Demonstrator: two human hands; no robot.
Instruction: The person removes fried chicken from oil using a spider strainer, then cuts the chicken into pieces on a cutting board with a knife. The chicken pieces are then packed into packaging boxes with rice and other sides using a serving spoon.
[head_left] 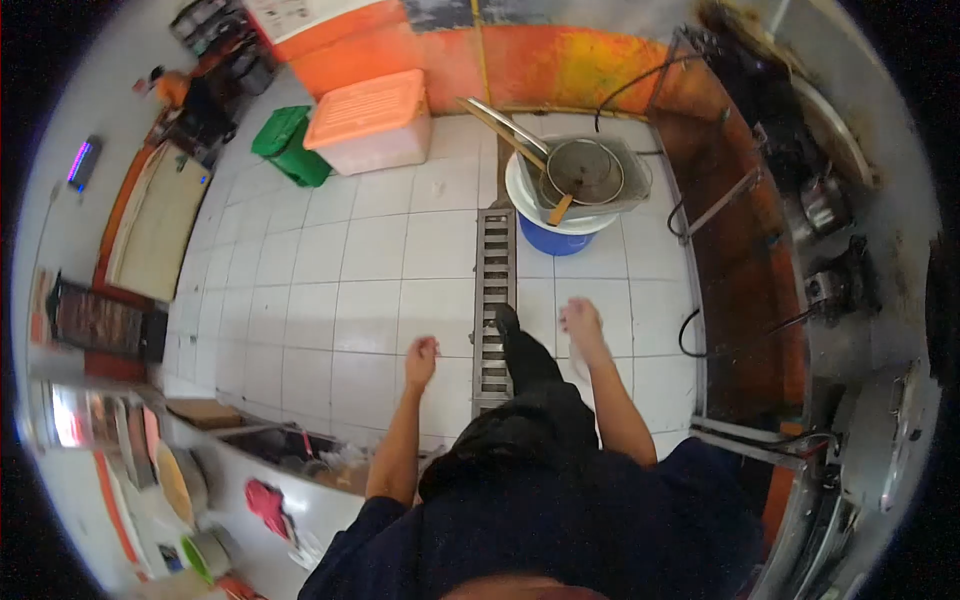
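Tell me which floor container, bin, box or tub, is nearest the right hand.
The blue tub below the round strainer, ahead of the right hand; the green bin and orange-lidded box stand farther off, to the left.

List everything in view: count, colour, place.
floor tiles: many, white, throughout
drain grate: 1, grey, centre
bin: 1, green, upper left
storage box: 1, orange lid, beside bin
tub: 1, blue, right of grate
container: 1, clear, above tub
strainer: 1, metal, over container
wooden utensil: at least 1, tan, at strainer
cloth: 1, pinkish red, lower left
co-worker: 1, orange top, far upper left
edge clutter: too blurred to count
left hand: 1, bare, left of grate
right hand: 1, bare, right of grate
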